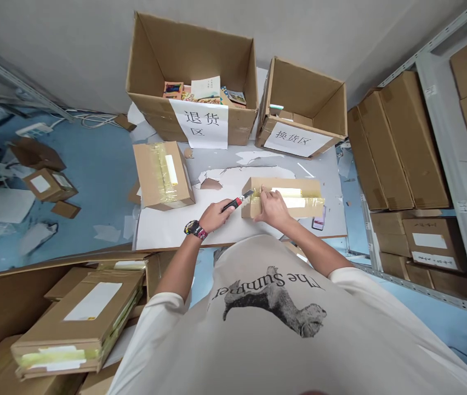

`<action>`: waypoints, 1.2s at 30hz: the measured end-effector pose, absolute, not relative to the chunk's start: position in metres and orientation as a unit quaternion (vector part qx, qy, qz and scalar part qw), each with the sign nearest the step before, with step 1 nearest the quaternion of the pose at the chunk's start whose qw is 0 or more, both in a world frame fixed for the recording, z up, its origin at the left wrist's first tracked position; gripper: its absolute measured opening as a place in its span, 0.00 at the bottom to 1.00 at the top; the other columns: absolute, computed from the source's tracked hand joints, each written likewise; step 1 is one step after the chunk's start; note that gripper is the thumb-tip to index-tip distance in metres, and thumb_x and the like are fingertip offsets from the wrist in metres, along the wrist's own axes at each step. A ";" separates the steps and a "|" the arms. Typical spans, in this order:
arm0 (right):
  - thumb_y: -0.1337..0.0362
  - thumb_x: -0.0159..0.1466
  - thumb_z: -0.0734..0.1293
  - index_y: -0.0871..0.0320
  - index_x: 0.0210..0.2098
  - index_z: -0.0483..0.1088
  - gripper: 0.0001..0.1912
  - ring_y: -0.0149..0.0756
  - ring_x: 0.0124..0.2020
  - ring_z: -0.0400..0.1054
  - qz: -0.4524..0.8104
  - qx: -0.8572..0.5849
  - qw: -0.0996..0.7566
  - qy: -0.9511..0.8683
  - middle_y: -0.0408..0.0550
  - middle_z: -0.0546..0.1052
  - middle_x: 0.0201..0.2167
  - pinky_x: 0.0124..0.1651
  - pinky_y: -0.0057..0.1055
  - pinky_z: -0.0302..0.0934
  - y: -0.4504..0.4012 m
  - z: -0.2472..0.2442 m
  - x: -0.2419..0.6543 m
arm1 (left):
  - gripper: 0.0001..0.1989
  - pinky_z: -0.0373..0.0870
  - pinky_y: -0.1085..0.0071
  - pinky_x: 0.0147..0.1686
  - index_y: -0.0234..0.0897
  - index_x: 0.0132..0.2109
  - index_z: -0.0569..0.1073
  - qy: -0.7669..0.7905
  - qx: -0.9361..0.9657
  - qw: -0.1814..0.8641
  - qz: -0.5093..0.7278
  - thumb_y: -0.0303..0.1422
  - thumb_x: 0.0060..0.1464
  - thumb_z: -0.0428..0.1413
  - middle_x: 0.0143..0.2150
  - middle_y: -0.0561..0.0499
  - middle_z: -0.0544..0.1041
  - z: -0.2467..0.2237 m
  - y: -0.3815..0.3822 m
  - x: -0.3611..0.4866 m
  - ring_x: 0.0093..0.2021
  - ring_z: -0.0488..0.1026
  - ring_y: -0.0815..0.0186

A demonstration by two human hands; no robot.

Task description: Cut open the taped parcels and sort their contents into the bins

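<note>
At a paper-covered table point(176, 230) in a stockroom, the left hand point(215, 215) grips a box cutter point(237, 200) in its closed fingers. The right hand point(272, 208) lies pressed on a taped carton point(299, 197) just beside the cutter. The table also holds a second taped carton point(161, 175), one phone point(318, 219), one open carton point(192, 55) and another point(307, 99).
</note>
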State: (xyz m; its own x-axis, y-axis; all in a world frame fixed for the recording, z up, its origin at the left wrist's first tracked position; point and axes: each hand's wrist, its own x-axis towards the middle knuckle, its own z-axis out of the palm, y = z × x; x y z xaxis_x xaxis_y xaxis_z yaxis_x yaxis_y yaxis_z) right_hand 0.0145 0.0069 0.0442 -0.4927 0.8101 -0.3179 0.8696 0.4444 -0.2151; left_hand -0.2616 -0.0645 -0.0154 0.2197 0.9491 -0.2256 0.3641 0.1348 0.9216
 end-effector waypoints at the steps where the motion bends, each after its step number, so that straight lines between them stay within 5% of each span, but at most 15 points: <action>1: 0.52 0.55 0.90 0.63 0.74 0.70 0.55 0.77 0.74 0.73 -0.175 0.497 0.088 0.845 0.77 0.71 0.80 0.84 0.69 0.54 0.006 0.046 0.014 | 0.23 0.69 0.63 0.35 0.45 0.56 0.87 0.550 0.601 0.508 0.278 0.55 0.75 0.56 0.28 0.53 0.81 -0.016 -0.060 -0.263 0.27 0.78 0.56; 9: 0.48 0.61 0.88 0.62 0.83 0.60 0.62 0.73 0.74 0.76 -0.187 0.481 0.103 0.850 0.76 0.76 0.75 0.88 0.70 0.42 0.014 0.059 0.018 | 0.20 0.61 0.64 0.34 0.45 0.50 0.89 0.575 0.664 0.428 0.214 0.53 0.69 0.61 0.33 0.48 0.84 -0.020 -0.022 -0.280 0.33 0.76 0.54; 14: 0.48 0.70 0.82 0.64 0.85 0.55 0.57 0.70 0.71 0.79 -0.202 0.462 0.131 0.854 0.77 0.75 0.77 0.87 0.70 0.41 0.022 0.071 0.021 | 0.22 0.63 0.68 0.33 0.42 0.48 0.84 0.521 0.653 0.529 0.148 0.55 0.69 0.59 0.27 0.54 0.77 -0.002 -0.010 -0.290 0.28 0.73 0.61; 19: 0.50 0.73 0.79 0.65 0.83 0.60 0.49 0.69 0.71 0.78 -0.205 0.459 0.149 0.852 0.76 0.75 0.77 0.87 0.70 0.39 0.022 0.076 0.020 | 0.23 0.63 0.69 0.28 0.41 0.43 0.79 0.481 0.595 0.628 0.147 0.57 0.67 0.61 0.25 0.55 0.74 0.002 -0.017 -0.289 0.24 0.69 0.65; 23: 0.53 0.78 0.72 0.66 0.82 0.61 0.41 0.68 0.72 0.77 -0.205 0.450 0.145 0.857 0.75 0.75 0.77 0.86 0.69 0.42 0.022 0.077 0.022 | 0.26 0.60 0.70 0.24 0.40 0.48 0.82 0.462 0.531 0.696 0.144 0.59 0.65 0.65 0.26 0.54 0.74 -0.003 -0.020 -0.285 0.21 0.68 0.66; 36: 0.60 0.82 0.60 0.69 0.84 0.58 0.35 0.64 0.72 0.77 -0.197 0.466 0.144 0.850 0.73 0.79 0.74 0.84 0.64 0.46 0.023 0.071 0.017 | 0.31 0.60 0.73 0.22 0.38 0.54 0.83 0.454 0.486 0.726 0.173 0.62 0.64 0.67 0.25 0.55 0.74 -0.012 -0.029 -0.278 0.19 0.67 0.68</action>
State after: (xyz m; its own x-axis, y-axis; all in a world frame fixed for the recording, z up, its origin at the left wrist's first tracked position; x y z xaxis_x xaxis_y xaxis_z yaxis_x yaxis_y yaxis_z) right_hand 0.0175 0.0232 0.0714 -0.5238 0.7360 -0.4288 0.8495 0.4882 -0.1998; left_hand -0.2778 -0.0292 -0.0120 0.5276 0.6926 -0.4918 0.1905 0.4677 0.8631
